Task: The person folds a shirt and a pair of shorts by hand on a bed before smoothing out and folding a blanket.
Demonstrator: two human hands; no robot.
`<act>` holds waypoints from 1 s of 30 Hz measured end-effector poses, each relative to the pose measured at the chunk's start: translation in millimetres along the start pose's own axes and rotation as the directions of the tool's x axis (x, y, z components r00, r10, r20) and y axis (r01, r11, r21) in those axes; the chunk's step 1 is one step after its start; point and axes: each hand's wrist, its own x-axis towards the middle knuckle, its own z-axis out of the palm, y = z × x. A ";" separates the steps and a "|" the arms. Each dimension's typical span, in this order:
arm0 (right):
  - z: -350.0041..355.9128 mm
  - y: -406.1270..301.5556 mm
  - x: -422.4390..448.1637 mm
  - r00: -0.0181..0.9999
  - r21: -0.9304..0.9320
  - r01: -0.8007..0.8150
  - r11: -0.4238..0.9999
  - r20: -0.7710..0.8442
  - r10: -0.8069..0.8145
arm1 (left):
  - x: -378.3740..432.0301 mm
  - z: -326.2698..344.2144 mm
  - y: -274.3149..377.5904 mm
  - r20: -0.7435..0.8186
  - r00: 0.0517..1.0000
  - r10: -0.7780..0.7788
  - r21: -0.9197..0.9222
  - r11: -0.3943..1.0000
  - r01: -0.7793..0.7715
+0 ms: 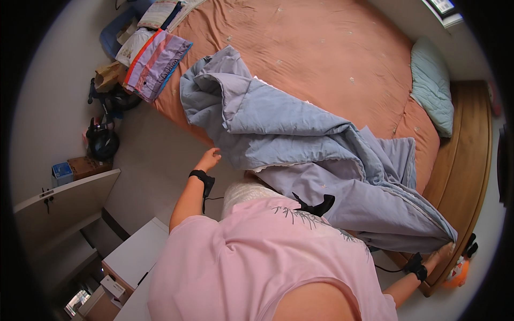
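Observation:
A blue-grey quilt (pixel 281 144) with a lace-like white edge lies bunched and partly folded over the near side of a bed with an orange-pink sheet (pixel 313 52). Its near part hangs in front of my body. At the lower right, my right hand (pixel 441 252) grips a corner of the quilt beside the wooden headboard; some of its fingers are hidden. My left hand (pixel 209 158) is held above the floor, just left of the quilt's edge, with slightly curled fingers and nothing in it.
Folded cloths (pixel 160 64) lie on the bed's far left corner. A pale green pillow (pixel 431 88) leans by the wooden headboard (pixel 461 168). A small bike (pixel 105 136), boxes (pixel 82 168) and an open cabinet door (pixel 68 192) are at left; a white cabinet (pixel 136 252) stands behind.

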 end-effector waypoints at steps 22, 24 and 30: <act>34.2 -20.3 11.8 0.982 0.027 0.144 0.989 0.116 -0.147 | 14.9 77.0 -53.5 -0.119 0.964 -0.236 -0.563 0.816 0.131; 50.7 -40.7 -3.4 0.987 0.115 0.024 0.993 0.158 -0.043 | -25.7 54.3 -54.0 -0.155 0.976 -0.152 -0.507 0.860 0.053; 62.8 -44.3 -24.6 0.945 0.355 -0.170 0.919 0.324 0.049 | -164.5 -46.5 -57.8 -0.301 0.931 -0.206 -0.099 0.978 0.185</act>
